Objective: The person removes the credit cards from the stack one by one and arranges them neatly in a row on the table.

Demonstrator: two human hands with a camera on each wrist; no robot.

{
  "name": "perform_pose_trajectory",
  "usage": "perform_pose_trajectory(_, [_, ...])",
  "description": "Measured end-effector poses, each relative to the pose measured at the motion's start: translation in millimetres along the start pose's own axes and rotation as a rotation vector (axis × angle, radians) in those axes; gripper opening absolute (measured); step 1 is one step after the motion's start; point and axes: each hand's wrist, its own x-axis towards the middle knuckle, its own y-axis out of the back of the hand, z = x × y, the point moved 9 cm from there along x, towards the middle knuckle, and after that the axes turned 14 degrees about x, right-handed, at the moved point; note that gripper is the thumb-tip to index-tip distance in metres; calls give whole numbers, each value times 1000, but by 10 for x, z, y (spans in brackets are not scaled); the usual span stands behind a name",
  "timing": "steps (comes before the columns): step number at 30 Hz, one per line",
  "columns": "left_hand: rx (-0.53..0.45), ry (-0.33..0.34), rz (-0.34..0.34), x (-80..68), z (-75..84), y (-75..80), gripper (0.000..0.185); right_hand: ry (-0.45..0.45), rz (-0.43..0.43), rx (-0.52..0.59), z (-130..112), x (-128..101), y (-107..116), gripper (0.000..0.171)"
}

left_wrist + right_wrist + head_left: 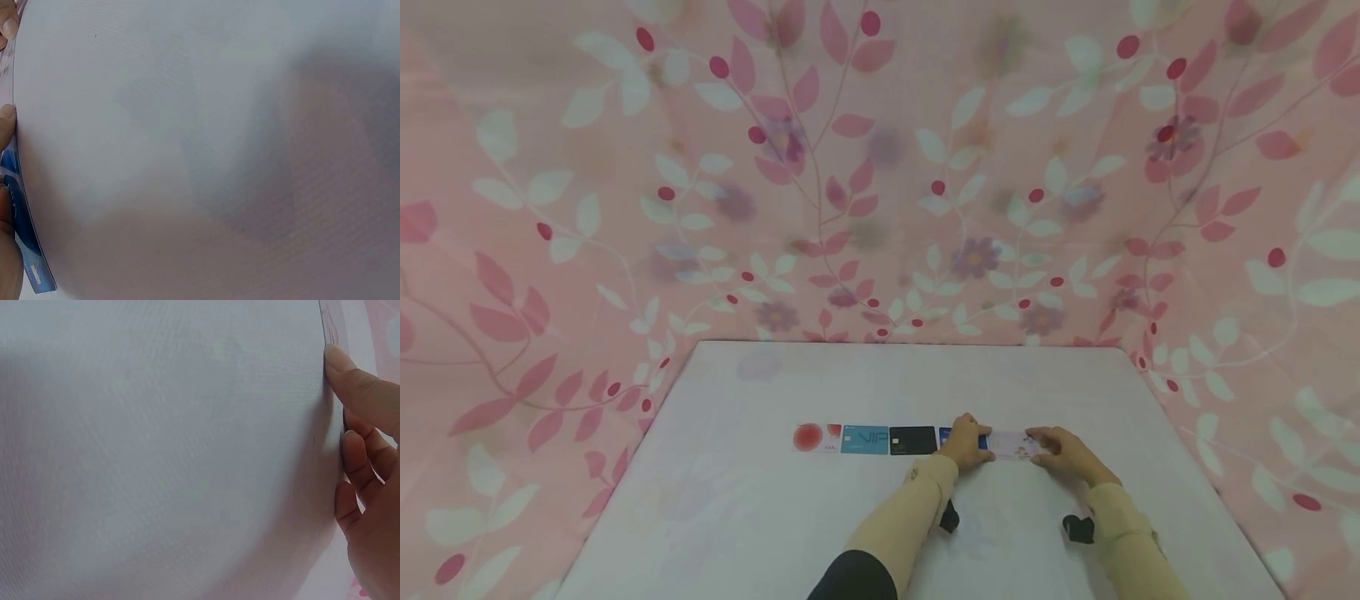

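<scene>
In the head view, a pale card with a small floral print (1011, 445) lies flat between the two hands. My left hand (966, 443) reaches over a dark blue card (946, 435), partly hiding it, and holds the pale card's left end, thumb at the near edge and fingertip at the far edge. My right hand (1067, 452) grips the right end the same way. At the left border of the left wrist view, the blue card (24, 219) shows beside the left thumb. In the right wrist view, the right thumb touches the card's near edge (329, 328), other fingers curled.
Leftward in the same row lie a black card (913, 440), a blue VIP card (865, 439) and a red-and-white card (817, 438). They sit on a white-covered table (722, 500). Pink floral cloth (880, 167) hangs around the table's back and sides.
</scene>
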Motion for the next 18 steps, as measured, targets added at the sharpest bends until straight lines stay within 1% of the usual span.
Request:
perform_pose_trajectory(3, [-13, -8, 21, 5, -1, 9, 48, 25, 23, 37, -4, 19, 23, 48])
perform_pose_trajectory(5, [-30, -4, 24, 10, -12, 3, 47, 37, 24, 60, -2, 25, 28, 46])
perform_pose_trajectory(10, [-81, 6, 23, 29, -43, -25, 45, 26, 29, 74, 18, 24, 33, 44])
perform_pose_trajectory(18, [-77, -3, 24, 37, -57, -43, 44, 45, 34, 84, 10, 21, 26, 43])
